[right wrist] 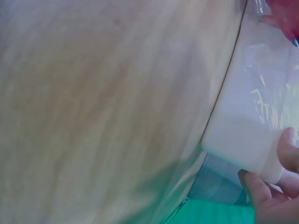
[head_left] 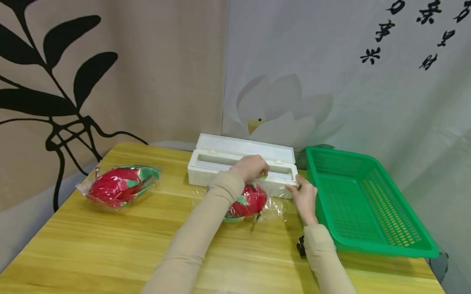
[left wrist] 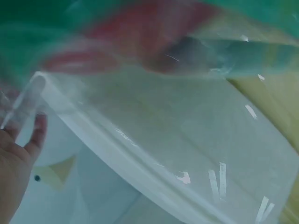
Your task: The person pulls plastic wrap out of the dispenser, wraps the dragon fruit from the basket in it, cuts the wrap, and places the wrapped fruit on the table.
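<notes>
A white cling film box [head_left: 200,174] stands with its lid [head_left: 245,147] raised at the back of the table. My left hand [head_left: 252,167] reaches over its front edge, fingers bent down at a small green slider [head_left: 264,177], mostly hidden by them. My right hand [head_left: 305,198] grips the box's right end, thumb at the front. In the right wrist view its fingertips [right wrist: 261,189] lie against the box's corner. Before the box lies a red and green dragon fruit [head_left: 252,200] under clear film [head_left: 274,209], partly behind my left sleeve. Film also spreads across the left wrist view.
Another film-wrapped dragon fruit [head_left: 119,186] lies on the left of the wooden table [head_left: 100,256]. A green plastic basket [head_left: 380,248] stands at the right, close to my right hand. Printed curtains [head_left: 175,70] hang behind the table.
</notes>
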`<state>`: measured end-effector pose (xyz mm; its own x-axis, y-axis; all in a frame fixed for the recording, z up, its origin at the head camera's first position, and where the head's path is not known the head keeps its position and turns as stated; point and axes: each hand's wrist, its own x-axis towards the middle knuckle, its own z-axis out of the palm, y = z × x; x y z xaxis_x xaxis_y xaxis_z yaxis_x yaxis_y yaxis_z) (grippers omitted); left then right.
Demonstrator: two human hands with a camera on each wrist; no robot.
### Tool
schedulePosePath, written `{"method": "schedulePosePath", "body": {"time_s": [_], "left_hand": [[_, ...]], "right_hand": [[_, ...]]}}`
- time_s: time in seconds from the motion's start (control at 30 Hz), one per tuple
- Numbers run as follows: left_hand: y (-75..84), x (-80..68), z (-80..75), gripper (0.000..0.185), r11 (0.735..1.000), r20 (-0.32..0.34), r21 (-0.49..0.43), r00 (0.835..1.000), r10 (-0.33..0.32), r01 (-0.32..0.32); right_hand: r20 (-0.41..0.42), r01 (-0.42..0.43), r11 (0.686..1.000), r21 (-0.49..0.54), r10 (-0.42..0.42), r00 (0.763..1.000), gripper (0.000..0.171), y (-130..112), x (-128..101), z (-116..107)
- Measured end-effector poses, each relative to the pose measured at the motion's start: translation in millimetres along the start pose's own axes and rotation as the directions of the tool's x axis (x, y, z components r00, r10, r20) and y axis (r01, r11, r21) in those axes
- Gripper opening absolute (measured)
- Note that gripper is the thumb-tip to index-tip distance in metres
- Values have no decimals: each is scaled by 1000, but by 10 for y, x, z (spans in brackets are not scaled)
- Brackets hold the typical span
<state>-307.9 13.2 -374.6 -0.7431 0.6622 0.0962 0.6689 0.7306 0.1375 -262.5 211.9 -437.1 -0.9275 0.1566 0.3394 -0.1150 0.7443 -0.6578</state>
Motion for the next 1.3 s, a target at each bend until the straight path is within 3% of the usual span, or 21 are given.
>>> {"method": "schedulePosePath", "body": {"time_s": [0.27,0.67,1.3], "left_hand": [[-224,-148,88,17,998,-42,-15,997,58,-59],[-376,-391,163,16,999,-130,-29,991,37,-41],[-484,-492,193,16,998,-177,-15,983,57,-60]], "right_hand": [[15,-18,1000,8,18,1000,53,-6,-16,-5],[16,-34,999,6,34,999,53,-2,-28,-2],[26,-32,999,2,32,999,52,11,-15,1]]}}
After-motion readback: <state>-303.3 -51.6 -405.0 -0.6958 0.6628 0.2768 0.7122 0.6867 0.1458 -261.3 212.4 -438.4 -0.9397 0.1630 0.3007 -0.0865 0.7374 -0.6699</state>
